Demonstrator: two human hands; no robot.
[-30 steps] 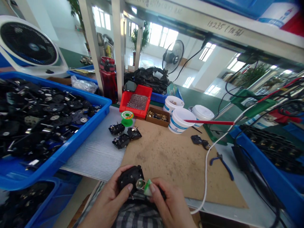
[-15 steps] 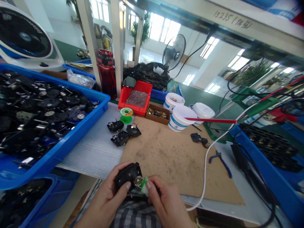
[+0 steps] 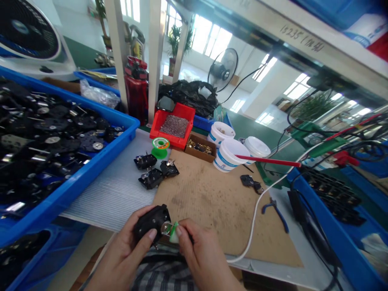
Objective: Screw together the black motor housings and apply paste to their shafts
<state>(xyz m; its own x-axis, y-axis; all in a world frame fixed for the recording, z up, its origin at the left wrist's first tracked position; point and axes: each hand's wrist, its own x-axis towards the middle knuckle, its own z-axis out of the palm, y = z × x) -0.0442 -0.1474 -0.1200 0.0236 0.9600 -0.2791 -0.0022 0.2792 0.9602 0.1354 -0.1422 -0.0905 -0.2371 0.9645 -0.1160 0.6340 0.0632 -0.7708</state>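
Note:
My left hand [image 3: 129,244] is closed round a black plastic housing [image 3: 151,222], the thumb pressed on its near face. A metal tab or ring [image 3: 166,228] sticks out from the housing's right side. In my right hand [image 3: 197,244] is pinched a small green-and-white piece [image 3: 173,233], which meets the metal part; its exact kind I cannot make out. Both hands are close together above my lap at the table's front edge. Several similar black assemblies [image 3: 151,178] lie on the grey ribbed sheet and the cardboard's left edge.
Left stands a blue crate [image 3: 121,141] full of black parts. At the back are a red bin [image 3: 189,117], a green spool [image 3: 160,151], a small cardboard box [image 3: 194,153] and white tubs [image 3: 224,161]. Blue-handled pliers [image 3: 280,216] and a white cable [image 3: 253,226] lie right.
Both hands, with the housing and the green-and-white piece, appear slightly further left in view. The whole scene has shifted a little as the camera turned. The grip looks the same.

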